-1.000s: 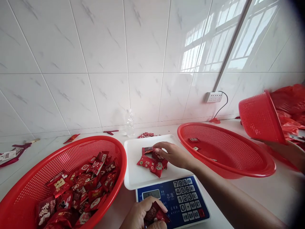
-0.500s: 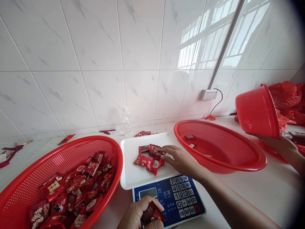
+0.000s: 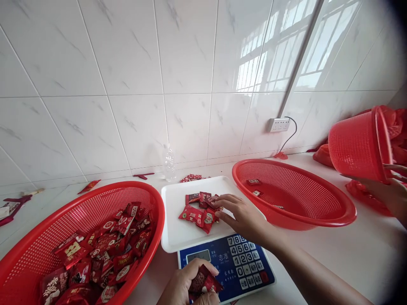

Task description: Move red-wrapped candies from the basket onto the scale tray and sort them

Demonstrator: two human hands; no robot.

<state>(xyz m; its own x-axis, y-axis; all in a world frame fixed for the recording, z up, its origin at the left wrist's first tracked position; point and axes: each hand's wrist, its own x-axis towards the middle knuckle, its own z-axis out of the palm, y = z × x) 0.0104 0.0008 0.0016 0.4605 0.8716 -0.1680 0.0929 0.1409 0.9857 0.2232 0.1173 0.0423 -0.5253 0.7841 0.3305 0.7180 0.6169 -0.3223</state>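
Note:
Low in the centre, my left hand (image 3: 190, 284) is closed round dark red snack packets (image 3: 205, 279), partly hidden by the fingers, in front of the display of a blue weighing scale (image 3: 222, 275). My right hand (image 3: 237, 214) reaches over the scale's white tray (image 3: 173, 228), fingers apart, the tips against a small pile of red snack packets (image 3: 193, 214). A large red basket (image 3: 152, 203) on the left holds many similar wrapped packets (image 3: 104, 243).
Right of the tray stands another red basket (image 3: 295, 173) with several small packets inside. Farther right, another person's hands (image 3: 381, 190) hold a tilted red basket (image 3: 352, 144) near red plastic bags. A clear bottle (image 3: 169, 163) stands by the tiled wall, below a power strip (image 3: 280, 125).
My right hand has shifted slightly right, its fingers less closely gathered at the packets on the tray. The other person's basket has moved right. My left hand has barely moved.

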